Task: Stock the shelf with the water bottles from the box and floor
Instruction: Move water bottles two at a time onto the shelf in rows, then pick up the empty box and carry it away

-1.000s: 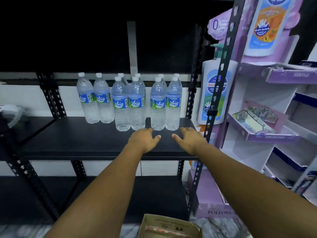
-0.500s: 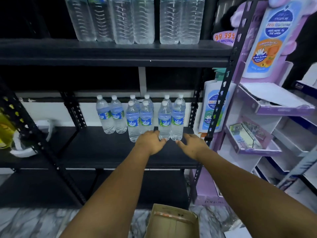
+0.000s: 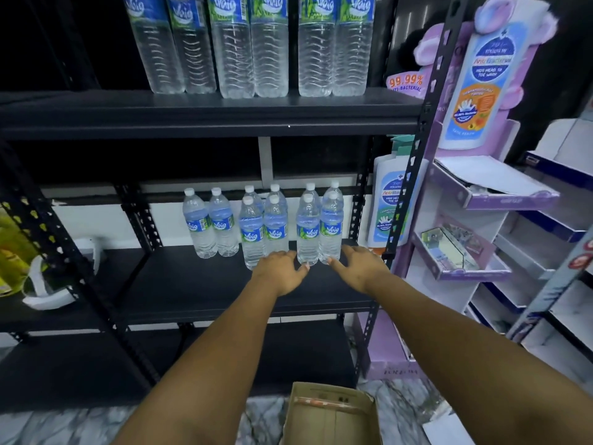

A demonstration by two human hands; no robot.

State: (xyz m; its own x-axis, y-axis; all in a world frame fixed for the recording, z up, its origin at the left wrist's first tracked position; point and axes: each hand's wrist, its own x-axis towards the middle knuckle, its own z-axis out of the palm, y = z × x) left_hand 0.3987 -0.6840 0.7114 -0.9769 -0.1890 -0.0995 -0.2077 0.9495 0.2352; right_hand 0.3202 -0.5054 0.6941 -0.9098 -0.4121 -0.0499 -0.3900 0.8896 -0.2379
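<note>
Far left: a yellow item (image 3: 12,248) and a white curved object (image 3: 48,293) sit on the neighbouring rack's shelf, behind a black perforated upright (image 3: 64,261).
Middle shelf (image 3: 179,284): a black board carrying the small water bottles, which stand upright towards its back right part.
Left pair of bottles (image 3: 208,224): two side by side, touching each other, set farther back than the rest and well apart from both hands.
Centre group of bottles (image 3: 264,229): two in front with two more caps showing behind; the front right bottle's base is just behind the left hand's knuckles.
Left hand (image 3: 280,273): palm down over the shelf, fingers relaxed and slightly spread, gripping nothing; its fingertips (image 3: 305,268) lie at the base of the right group, whether touching cannot be told.
Right group of bottles (image 3: 319,229): two in front, two behind, standing between the two hands.
Right hand (image 3: 361,268): palm down, fingers extended and loosely apart, holding nothing; its thumb points at the foot of the rightmost front bottle, just beside it.
Top shelf (image 3: 208,115): six large water bottles (image 3: 253,49) in three pairs, upright, only their lower parts in view.
Box (image 3: 330,415): brown cardboard, open, on the marbled floor (image 3: 64,425) between the forearms, below the shelves.
Right side: a purple display stand (image 3: 465,200) with large body-wash cutouts, and white shelving (image 3: 552,252) beyond it.
</note>
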